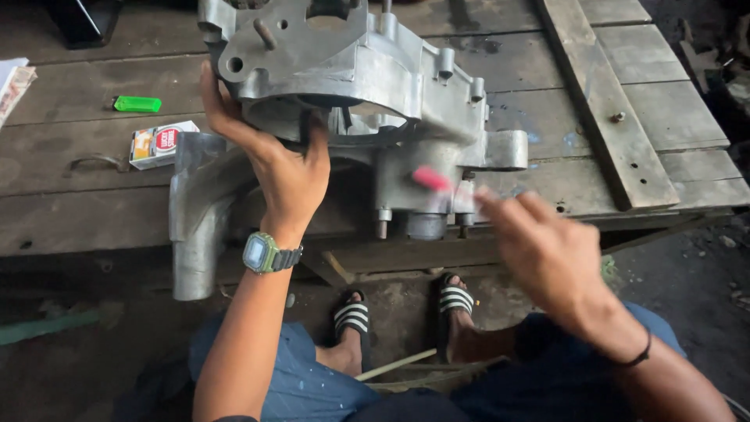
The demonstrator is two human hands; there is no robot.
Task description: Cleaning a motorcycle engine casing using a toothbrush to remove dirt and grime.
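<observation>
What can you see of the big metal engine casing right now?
The engine casing is dull grey cast metal with bolt bosses, holes and a large round opening. It stands tilted at the edge of the wooden bench. The left hand grips its opening rim; the blurred right hand holds a pink-tipped tool against its lower side.

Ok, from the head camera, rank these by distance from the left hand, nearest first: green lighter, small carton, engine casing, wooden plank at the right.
1. Engine casing: gripped by the left hand, fingers on its rim.
2. Small carton: on the bench just left of the hand.
3. Green lighter: farther left and back, beyond the carton.
4. Wooden plank: far right, past the casing.
</observation>
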